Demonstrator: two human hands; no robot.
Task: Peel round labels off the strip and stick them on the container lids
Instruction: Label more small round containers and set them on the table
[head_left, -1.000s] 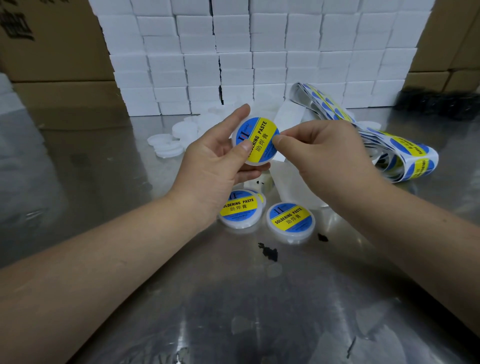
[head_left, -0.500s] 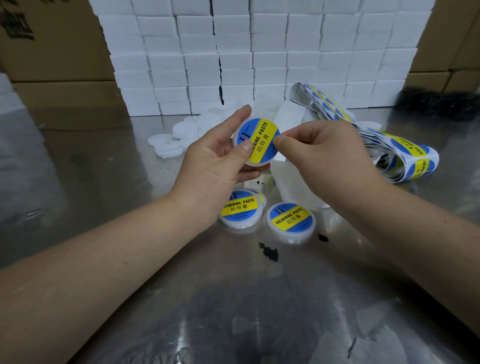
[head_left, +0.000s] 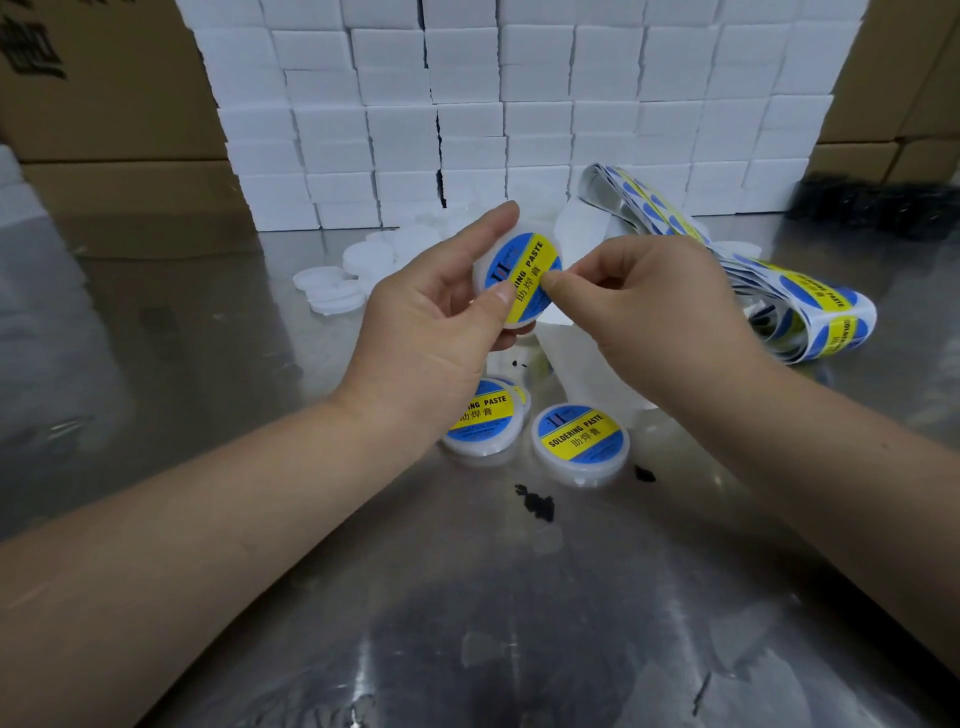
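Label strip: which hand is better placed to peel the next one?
Right, probably. The label strip lies on that side, just past the right hand. The left hand grips the labelled lid and would need to set it down first.

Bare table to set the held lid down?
Widest: metal table nearer the person than the labelled lids. Also left of the blank lids, toward the cardboard boxes. Crowded beyond the held lid: blank lids, label strip.

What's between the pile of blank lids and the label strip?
Head view: the left hand holding a labelled lid, the right hand pinching its edge.
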